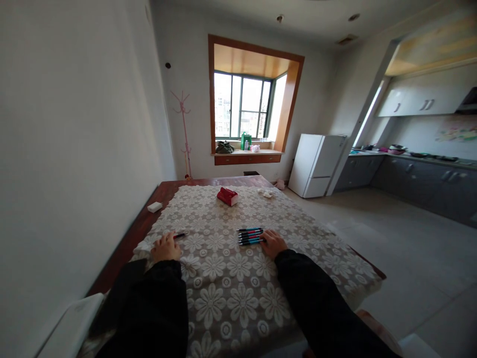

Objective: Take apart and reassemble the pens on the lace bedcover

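Resting on floral lace tablecloth [223,278]: left hand [166,247] grasping one red-tipped pen [179,235] at near left; right hand [273,243], fingers loose, touching about five blue-and-red pens [250,236]. Lying farther away: one red box [227,196].

You face a white-walled room with daylight from a wood-framed bay window [242,107]. A pink coat stand [184,132] stands in the corner, a white fridge [316,165] near grey kitchen cabinets [417,181], and pale floor tiles [391,248].
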A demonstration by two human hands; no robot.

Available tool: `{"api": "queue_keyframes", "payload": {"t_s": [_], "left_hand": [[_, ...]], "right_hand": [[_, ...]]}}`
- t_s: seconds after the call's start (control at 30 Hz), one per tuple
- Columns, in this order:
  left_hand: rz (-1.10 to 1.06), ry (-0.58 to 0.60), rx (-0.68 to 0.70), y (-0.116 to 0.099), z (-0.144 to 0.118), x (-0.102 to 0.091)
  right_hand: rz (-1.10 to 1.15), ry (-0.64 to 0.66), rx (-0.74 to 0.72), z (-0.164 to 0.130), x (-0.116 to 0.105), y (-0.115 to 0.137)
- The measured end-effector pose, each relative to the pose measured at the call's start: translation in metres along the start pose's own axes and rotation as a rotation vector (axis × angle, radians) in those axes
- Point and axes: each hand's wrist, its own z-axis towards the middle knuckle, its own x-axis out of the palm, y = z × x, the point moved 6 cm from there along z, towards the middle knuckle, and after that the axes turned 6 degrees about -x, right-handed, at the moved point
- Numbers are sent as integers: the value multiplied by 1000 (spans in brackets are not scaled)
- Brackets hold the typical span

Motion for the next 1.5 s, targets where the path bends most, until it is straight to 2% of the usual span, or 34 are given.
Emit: {"api": "queue_keyframes", "payload": {"t_s": [0.1,0.2,0.3,0.43,0.53,0.63,0.73,0.83,0.93,1.03,1.1,1.2,1.27,1.33,1.4,1.5], "left_hand": [[3,23,-7,1,-1,0],[-18,33,14,0,-1,-5],[-40,27,38,-2,-1,-10],[-186,-37,97,-14,-3,-16],[-401,-46,308,-41,-12,-17],[-538,40,576,-71,-33,-12],[-615,111,662,-86,-52,-7],[-746,160,653,-90,-64,-7],[-818,104,601,-87,-66,-15],[-810,-9,446,-75,-57,-22],[-760,14,344,-67,-50,-17],[-644,106,292,-62,-43,-5],[-594,114,285,-61,-40,-2],[-556,74,264,-57,-36,-6],[-492,0,224,-45,-34,-17],[-287,-78,197,-7,-38,-39]], "right_hand": [[73,-113,40,2,-12,1],[137,-189,38,13,-25,13],[184,-216,-29,32,-33,39],[272,-206,-151,60,-28,83],[333,-188,-223,74,-15,110],[360,-186,-234,77,-2,126],[292,-171,-263,73,7,138],[250,-101,-339,69,12,148],[314,-91,-270,68,10,146],[491,-129,-107,68,9,138],[672,-143,6,68,12,135],[967,-120,99,65,20,139],[1060,-73,117,62,25,144],[1095,-16,114,59,30,150],[1097,34,96,56,36,154],[1063,83,40,52,42,159]]}}
